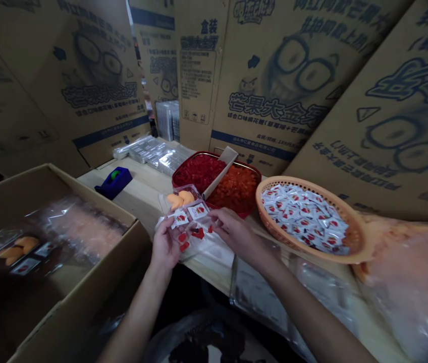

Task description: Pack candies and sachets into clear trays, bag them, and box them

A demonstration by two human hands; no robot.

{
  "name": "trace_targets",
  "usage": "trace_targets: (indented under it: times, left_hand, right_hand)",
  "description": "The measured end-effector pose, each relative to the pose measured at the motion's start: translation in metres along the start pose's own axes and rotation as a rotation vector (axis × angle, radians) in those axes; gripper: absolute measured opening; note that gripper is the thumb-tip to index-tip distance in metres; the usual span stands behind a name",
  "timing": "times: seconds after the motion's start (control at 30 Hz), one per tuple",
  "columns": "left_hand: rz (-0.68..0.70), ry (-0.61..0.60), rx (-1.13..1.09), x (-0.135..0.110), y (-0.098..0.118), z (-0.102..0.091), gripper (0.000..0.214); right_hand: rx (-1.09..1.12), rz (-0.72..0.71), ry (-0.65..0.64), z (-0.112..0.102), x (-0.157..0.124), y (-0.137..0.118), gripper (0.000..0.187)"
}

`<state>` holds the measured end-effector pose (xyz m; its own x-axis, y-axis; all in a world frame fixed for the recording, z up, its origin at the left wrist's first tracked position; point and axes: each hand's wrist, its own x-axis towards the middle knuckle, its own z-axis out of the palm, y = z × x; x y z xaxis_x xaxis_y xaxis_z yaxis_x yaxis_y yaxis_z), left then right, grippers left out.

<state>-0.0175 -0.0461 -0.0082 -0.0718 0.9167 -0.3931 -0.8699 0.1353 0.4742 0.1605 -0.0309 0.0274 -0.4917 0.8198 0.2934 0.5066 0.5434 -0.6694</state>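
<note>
Tray (193,237) between left hand (165,245), right hand (232,233)

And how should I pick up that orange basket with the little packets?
Hold the rim of the woven orange basket at its left and right ends, coming from the near side. The raised rim gives your fingers a lip, and the far side sits by the cardboard sheets. Keep it level: the white sachets lie loose.

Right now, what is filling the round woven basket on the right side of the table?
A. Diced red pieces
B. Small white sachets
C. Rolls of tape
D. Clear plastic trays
B. The round orange woven basket is filled with small white sachets that have red print on them.
</note>
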Motion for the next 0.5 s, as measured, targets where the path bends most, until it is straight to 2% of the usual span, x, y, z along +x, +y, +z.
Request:
trace_targets:
  times: [0.1, 0.23, 0.33, 0.43, 0.5]
  left_hand:
    - [-0.049, -0.007, 0.014, -0.009, -0.006, 0.001, 0.033]
    - [-0.132, -0.056, 0.053, -0.017, -0.017, 0.002, 0.031]
    - [-0.207, -0.054, 0.063, -0.022, -0.023, 0.002, 0.03]
    - [-0.252, -0.046, 0.068, -0.026, -0.028, 0.002, 0.029]
    - [-0.259, -0.057, 0.076, -0.027, -0.031, 0.002, 0.03]
  right_hand:
    - [-0.017, -0.046, -0.018, -0.003, -0.016, -0.009, 0.03]
    - [-0.115, -0.053, -0.065, -0.005, -0.034, -0.016, 0.017]
    - [-0.076, -0.031, 0.013, -0.008, -0.046, -0.013, 0.008]
    - [0.001, 0.023, 0.133, -0.014, -0.056, -0.005, 0.009]
    - [-0.007, 0.047, 0.145, -0.017, -0.061, -0.001, 0.013]
